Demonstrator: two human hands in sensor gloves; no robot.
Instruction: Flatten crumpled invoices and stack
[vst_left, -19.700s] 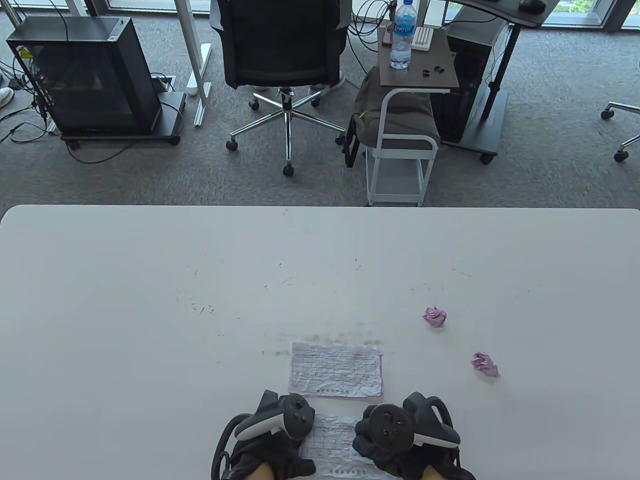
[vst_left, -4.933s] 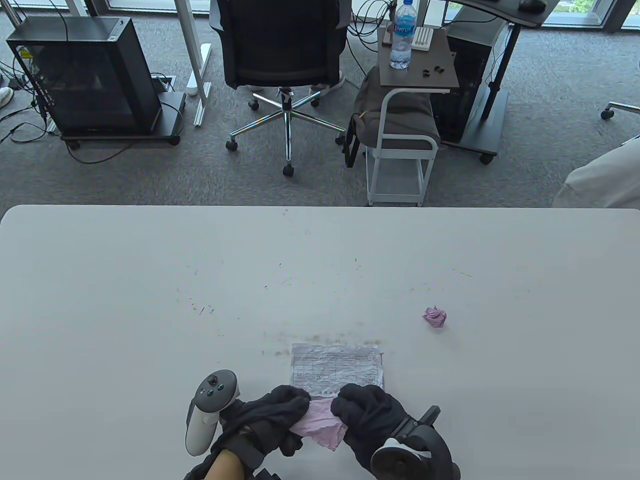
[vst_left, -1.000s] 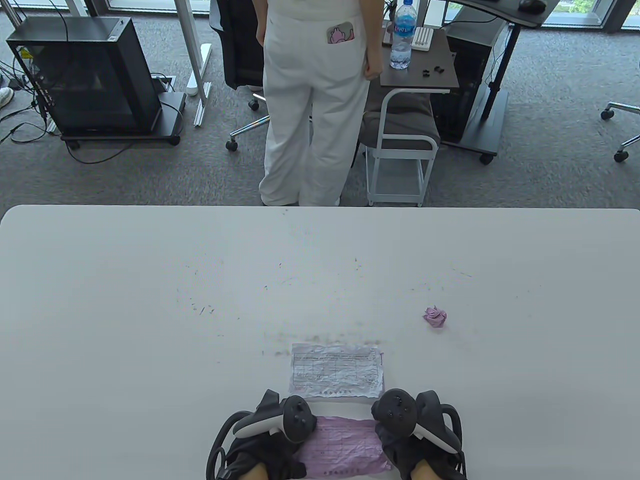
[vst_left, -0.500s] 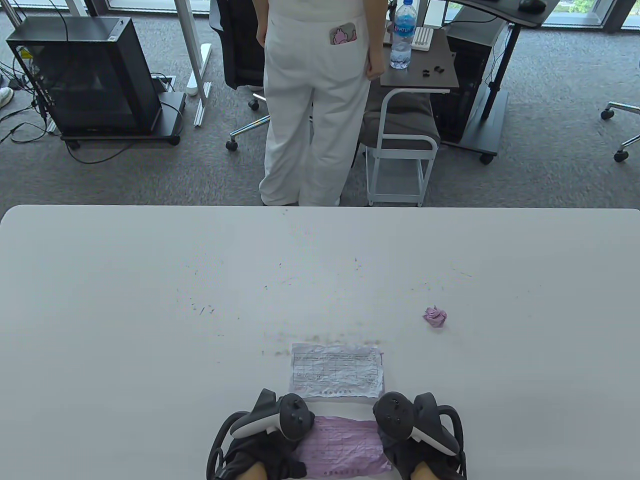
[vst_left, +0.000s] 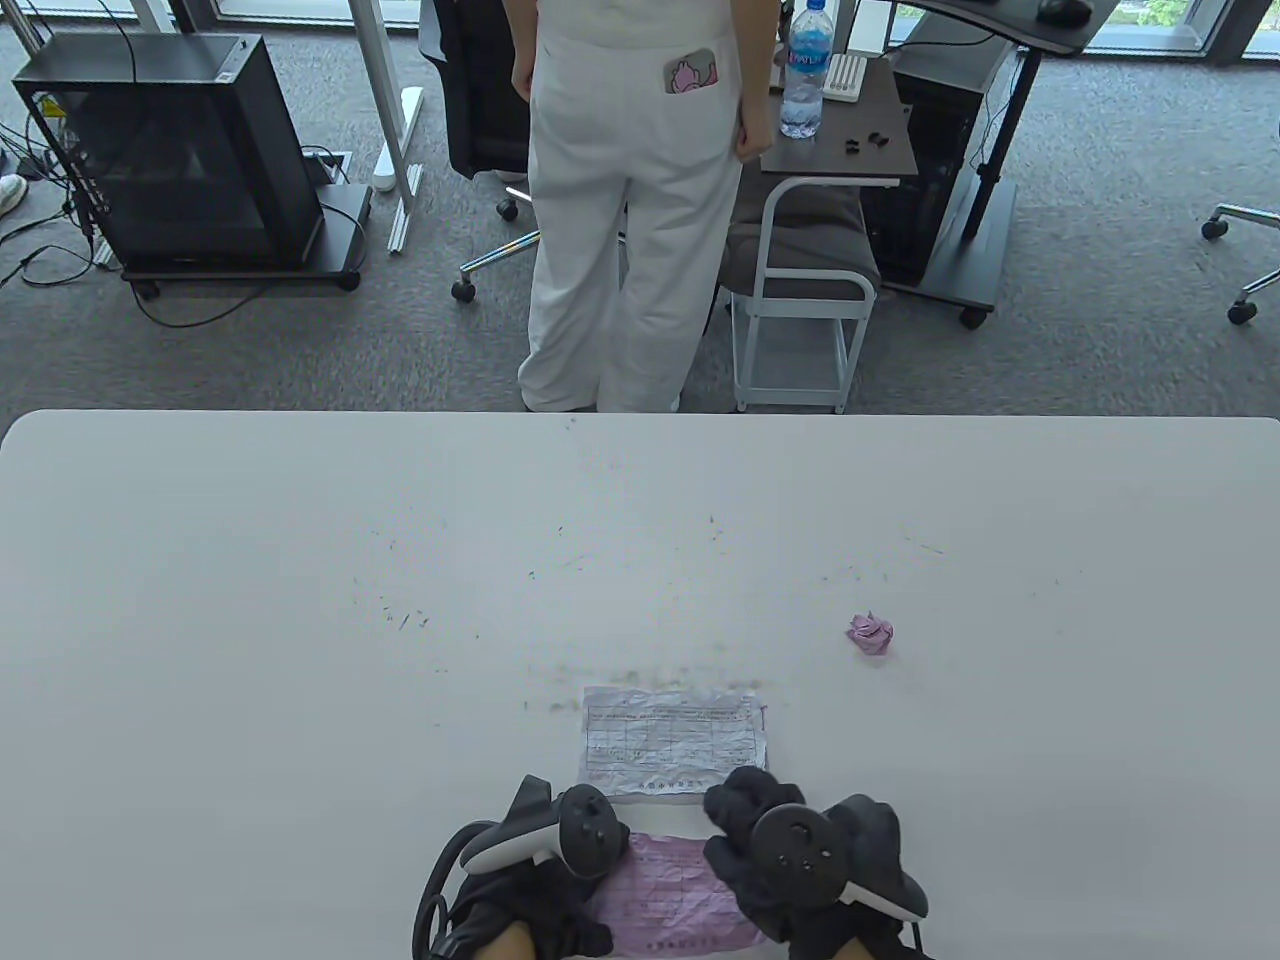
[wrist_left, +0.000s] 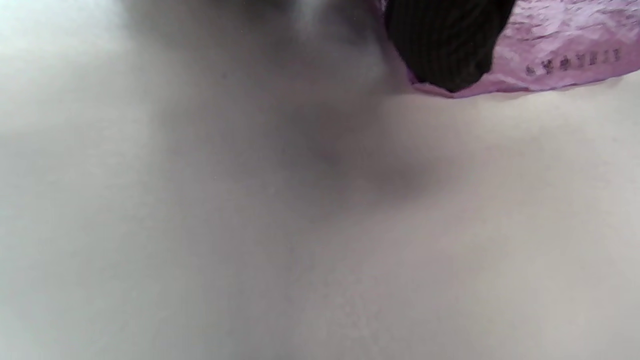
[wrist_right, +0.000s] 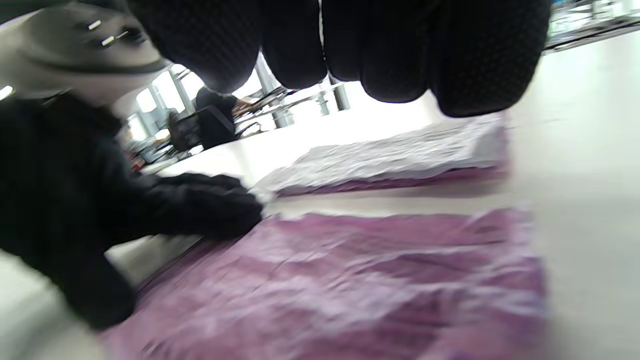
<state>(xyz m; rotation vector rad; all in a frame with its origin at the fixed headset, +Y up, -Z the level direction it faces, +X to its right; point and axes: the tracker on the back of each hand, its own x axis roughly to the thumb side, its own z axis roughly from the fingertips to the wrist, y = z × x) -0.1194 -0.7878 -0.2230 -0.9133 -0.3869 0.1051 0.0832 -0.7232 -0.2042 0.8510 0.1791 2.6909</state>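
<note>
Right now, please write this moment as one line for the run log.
left hand: presses pink invoice | right hand: lifted above it, fingers curled | stack: white invoice on top | crumpled ball: untouched

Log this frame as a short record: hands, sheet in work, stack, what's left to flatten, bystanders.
left hand: rests on the pink sheet's left part, fingers flat
right hand: above the sheet's right part, fingers curled, holding nothing visible
pink sheet: spread on the table, wrinkled, near edge
stack: white sheet on top, pink edge beneath, just beyond the pink sheet
ball: one pink crumpled, right of stack
person: stands behind the table, back turned
</note>
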